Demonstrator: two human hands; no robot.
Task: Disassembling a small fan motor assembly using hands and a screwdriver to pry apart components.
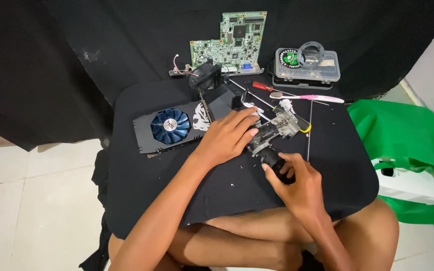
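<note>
My left hand [229, 136] rests on a grey and black mechanical assembly [277, 129] lying on the black cloth-covered table [172, 175], its fingers laid over the assembly's left end. My right hand [297, 183] grips a black cylindrical handle [277, 163] that meets the assembly's near end. The tip of that handle is hidden between the hand and the assembly. A yellow part [306, 129] sticks out at the assembly's right side.
A graphics card with a blue fan [169, 126] lies to the left. Behind stand a green circuit board [229, 42], a small black fan [206, 75] and a clear parts box [307, 64]. A red-handled screwdriver [263, 86], a pink toothbrush [312, 98] and a green cloth [408, 135] lie right.
</note>
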